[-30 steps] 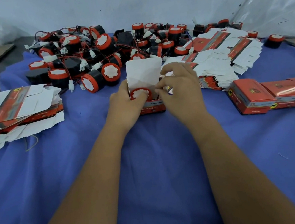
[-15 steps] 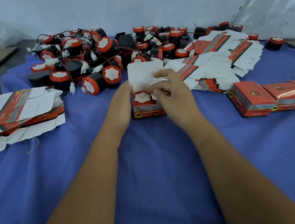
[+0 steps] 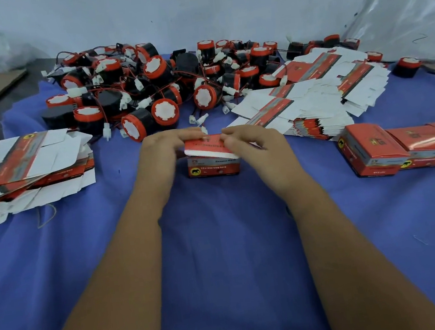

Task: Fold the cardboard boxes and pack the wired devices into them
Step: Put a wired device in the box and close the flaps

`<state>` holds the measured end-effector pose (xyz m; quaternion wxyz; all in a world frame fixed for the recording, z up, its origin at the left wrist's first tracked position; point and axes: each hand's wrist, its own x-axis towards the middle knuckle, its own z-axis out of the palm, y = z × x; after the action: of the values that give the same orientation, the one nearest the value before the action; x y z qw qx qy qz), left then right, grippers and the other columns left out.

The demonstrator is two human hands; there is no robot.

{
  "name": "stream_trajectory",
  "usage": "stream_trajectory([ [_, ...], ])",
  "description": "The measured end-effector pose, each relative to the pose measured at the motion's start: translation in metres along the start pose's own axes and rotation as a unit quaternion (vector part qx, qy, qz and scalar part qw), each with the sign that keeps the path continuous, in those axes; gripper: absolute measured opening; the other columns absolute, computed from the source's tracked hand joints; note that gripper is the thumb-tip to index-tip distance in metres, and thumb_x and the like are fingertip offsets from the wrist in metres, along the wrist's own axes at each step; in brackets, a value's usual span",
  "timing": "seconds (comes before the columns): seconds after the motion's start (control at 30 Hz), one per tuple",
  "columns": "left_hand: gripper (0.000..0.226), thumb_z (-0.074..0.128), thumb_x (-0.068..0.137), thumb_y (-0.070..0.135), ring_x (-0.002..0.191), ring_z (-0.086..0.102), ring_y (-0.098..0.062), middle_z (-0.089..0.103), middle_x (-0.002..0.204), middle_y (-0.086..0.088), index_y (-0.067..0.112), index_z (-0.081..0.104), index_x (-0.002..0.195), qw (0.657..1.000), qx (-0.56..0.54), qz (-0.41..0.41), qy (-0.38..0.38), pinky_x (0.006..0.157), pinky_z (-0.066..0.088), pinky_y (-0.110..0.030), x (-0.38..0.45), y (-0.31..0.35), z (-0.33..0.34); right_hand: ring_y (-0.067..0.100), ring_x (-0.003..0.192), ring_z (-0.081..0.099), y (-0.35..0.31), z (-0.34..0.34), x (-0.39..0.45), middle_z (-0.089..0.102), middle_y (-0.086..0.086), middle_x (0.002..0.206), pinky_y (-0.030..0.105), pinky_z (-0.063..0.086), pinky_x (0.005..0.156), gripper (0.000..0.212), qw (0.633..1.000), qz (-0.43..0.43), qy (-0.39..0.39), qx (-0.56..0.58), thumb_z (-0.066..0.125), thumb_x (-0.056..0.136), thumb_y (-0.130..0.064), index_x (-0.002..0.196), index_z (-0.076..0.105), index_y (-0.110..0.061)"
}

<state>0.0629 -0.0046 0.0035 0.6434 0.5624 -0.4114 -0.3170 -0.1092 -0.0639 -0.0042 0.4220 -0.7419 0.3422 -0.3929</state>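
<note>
From the head camera, a small red box (image 3: pixel 213 165) stood on the blue cloth (image 3: pixel 221 246). Everything else is placed from this box. The left hand (image 3: pixel 164 155) gripped the left end of the box's lid flap (image 3: pixel 206 147), fingers curled over it. The right hand (image 3: pixel 252 144) pinched the right end of the same flap. The flap was bent down over the top of the box. Behind the box lay a big pile of red and black wired devices (image 3: pixel 152 90). Flat unfolded boxes (image 3: pixel 27 166) lay far to its left, and more flat ones (image 3: pixel 312 98) behind it to the right. Finished boxes (image 3: pixel 389 149) sat in a row to its right.
</note>
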Motion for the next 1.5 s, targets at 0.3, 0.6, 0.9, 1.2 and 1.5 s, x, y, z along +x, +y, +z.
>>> stream_trajectory([
  [0.3, 0.046, 0.072, 0.088, 0.030, 0.136, 0.034, 0.000, 0.047, 0.138, 0.025, 0.025, 0.062, 0.133, 0.935, 0.311, 0.120, -0.119, 0.108, 0.029, -0.018, -0.004, -0.010, -0.014, -0.001, 0.116, 0.052, 0.002, -0.001, 0.000, 0.062, -0.014, 0.125, 0.021, 0.042, 0.104, 0.043, 0.991, -0.041, -0.011, -0.130, 0.079, 0.080, -0.034, 0.120, 0.066, -0.027],
  [0.6, 0.013, 0.068, 0.091, 0.030, 0.110, 0.051, 0.021, 0.066, 0.092, 0.040, 0.042, 0.072, 0.093, 0.974, 0.193, 0.109, -0.054, 0.088, 0.041, -0.001, -0.003, -0.010, -0.004, 0.010, 0.091, 0.061, -0.003, 0.005, 0.005, 0.070, -0.005, 0.100, 0.026, 0.049, 0.081, 0.027, 0.972, -0.102, 0.044, -0.207, 0.065, 0.092, -0.036, 0.109, 0.071, -0.016],
  [0.9, 0.028, 0.074, 0.086, 0.011, 0.129, 0.049, 0.001, 0.066, 0.127, 0.005, 0.022, 0.072, 0.112, 0.986, 0.122, 0.090, -0.064, 0.111, 0.038, -0.021, -0.005, -0.008, -0.006, 0.010, 0.104, 0.058, -0.006, 0.004, 0.004, 0.063, 0.001, 0.107, 0.017, 0.046, 0.089, 0.018, 0.994, -0.066, 0.064, -0.054, 0.071, 0.085, -0.004, 0.094, 0.069, -0.019],
  [1.2, 0.047, 0.083, 0.075, 0.005, 0.122, 0.055, -0.005, 0.064, 0.125, 0.007, 0.034, 0.068, 0.109, 0.963, 0.212, 0.154, -0.055, 0.107, 0.043, -0.025, -0.010, -0.004, -0.008, 0.008, 0.085, 0.057, -0.010, 0.003, 0.003, 0.057, 0.005, 0.097, 0.020, 0.050, 0.081, 0.014, 0.991, -0.058, 0.092, -0.077, 0.077, 0.080, -0.005, 0.092, 0.073, -0.011],
  [1.5, 0.045, 0.080, 0.080, 0.009, 0.121, 0.049, 0.004, 0.056, 0.131, 0.016, 0.041, 0.064, 0.107, 0.958, 0.237, 0.160, -0.028, 0.102, 0.041, -0.011, -0.008, -0.012, -0.008, 0.003, 0.088, 0.053, -0.008, 0.000, -0.003, 0.054, -0.005, 0.095, 0.008, 0.041, 0.080, 0.016, 0.979, -0.117, 0.067, -0.151, 0.079, 0.076, -0.008, 0.091, 0.072, -0.008],
])
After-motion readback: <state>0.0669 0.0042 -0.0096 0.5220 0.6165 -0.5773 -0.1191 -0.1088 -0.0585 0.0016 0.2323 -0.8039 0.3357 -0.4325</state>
